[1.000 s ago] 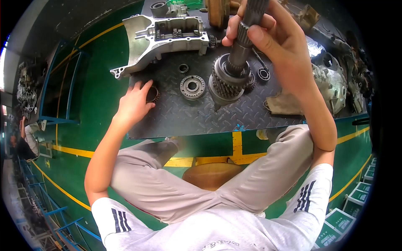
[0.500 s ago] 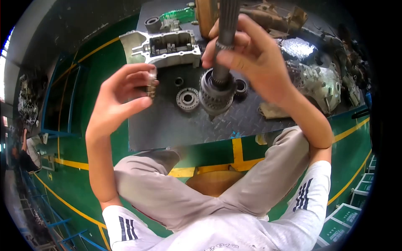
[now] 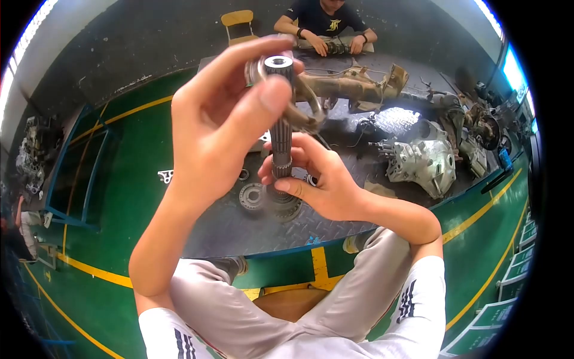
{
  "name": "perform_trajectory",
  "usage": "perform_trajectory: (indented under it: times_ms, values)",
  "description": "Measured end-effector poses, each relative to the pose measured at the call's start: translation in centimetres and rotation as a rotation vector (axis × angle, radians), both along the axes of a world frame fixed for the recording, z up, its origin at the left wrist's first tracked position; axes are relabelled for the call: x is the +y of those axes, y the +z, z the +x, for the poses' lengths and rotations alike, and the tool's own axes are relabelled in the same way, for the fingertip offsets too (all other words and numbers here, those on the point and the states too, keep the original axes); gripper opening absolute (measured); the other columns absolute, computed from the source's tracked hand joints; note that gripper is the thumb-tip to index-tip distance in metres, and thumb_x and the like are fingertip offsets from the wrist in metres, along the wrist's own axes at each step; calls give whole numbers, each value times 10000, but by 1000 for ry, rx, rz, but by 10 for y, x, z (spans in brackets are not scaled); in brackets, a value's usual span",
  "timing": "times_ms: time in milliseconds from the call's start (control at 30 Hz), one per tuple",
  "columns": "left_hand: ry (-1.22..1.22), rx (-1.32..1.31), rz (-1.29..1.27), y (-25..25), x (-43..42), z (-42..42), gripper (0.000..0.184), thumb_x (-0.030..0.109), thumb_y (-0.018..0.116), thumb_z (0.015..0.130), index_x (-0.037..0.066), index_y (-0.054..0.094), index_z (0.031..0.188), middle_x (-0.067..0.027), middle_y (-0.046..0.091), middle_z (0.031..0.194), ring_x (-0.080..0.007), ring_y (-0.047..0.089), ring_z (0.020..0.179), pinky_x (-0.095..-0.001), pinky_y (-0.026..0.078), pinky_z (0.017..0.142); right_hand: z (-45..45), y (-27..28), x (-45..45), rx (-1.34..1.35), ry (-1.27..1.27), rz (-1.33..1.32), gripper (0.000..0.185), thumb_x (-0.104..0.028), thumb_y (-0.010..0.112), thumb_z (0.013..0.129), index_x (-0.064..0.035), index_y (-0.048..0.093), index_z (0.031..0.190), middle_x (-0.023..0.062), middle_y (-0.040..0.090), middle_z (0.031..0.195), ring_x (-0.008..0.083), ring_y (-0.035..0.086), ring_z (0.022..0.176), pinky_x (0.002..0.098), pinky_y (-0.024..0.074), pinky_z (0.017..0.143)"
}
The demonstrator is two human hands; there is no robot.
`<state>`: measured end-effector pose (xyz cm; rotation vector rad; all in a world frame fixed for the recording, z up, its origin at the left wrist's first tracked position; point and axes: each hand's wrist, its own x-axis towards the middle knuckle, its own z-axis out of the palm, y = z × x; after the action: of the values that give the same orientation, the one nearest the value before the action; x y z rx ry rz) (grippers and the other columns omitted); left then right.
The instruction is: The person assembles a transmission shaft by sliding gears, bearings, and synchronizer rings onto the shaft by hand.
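Near its top end, the upright splined shaft (image 3: 281, 136) has my left hand (image 3: 224, 113) beside it, closed on a metal ring (image 3: 256, 70) blurred by motion. Whether the ring touches the shaft I cannot tell. Lower down, my right hand (image 3: 317, 176) wraps its fingers and thumb round the shaft. Below that hand the gear cluster (image 3: 283, 206) at the shaft's foot stands on the metal table, partly hidden. To its left lie a flat bearing (image 3: 252, 196) and a small ring (image 3: 243, 175).
A silver housing (image 3: 423, 167) rests on the right of the table (image 3: 239, 233). Behind my hands lies a rusty axle part (image 3: 353, 87). Across the table a person (image 3: 326, 27) handles another shaft. A yellow chair (image 3: 238, 19) stands at the back.
My left hand has lifted the ring from the table's left side up to the shaft's top. My right hand still holds the shaft. The view has tilted up, showing the person opposite.
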<state>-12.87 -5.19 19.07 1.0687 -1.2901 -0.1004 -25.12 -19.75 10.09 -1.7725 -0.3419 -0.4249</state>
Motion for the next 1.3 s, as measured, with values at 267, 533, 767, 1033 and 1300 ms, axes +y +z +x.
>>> perform_trajectory:
  times_ms: [267,533,767,1033,1300]
  values:
    - [11,180,-104,-99,8,-11,693,290,811,945,-90,523,1448,-161,614,1396,-219,617,1265,-357,475,1088,2,2,-15,-219,97,6,953,-182,747,940,-12,139,1654,206,525,1472,261,558,1359,426,398,1173]
    - [15,284,145,-137,9,6,665,226,858,892,-62,564,1414,-104,660,1281,-159,617,1147,-324,476,1042,16,44,-29,-263,-87,-178,547,-423,603,1049,21,564,1366,154,571,1365,258,530,1318,406,395,1131]
    - [-127,324,224,-156,9,6,606,207,833,913,-45,564,1394,-104,660,1306,-176,604,1224,-341,455,1097,39,71,-19,-91,-38,-28,274,-155,725,984,-19,620,1197,52,704,1016,142,655,968,311,534,879]
    - [-112,149,269,-160,20,15,652,396,768,967,-21,543,1414,-174,618,1408,-255,601,1288,-423,428,1135,11,81,-27,-143,-92,-154,247,-113,772,933,7,643,1105,84,732,960,134,680,896,318,555,813]
    - [-115,-48,481,-116,23,6,816,348,776,905,3,404,1545,-160,575,1453,-259,530,1356,-424,343,1181,2,88,-40,-98,-98,-236,250,-106,811,894,13,665,1059,81,721,915,148,670,849,323,545,802]
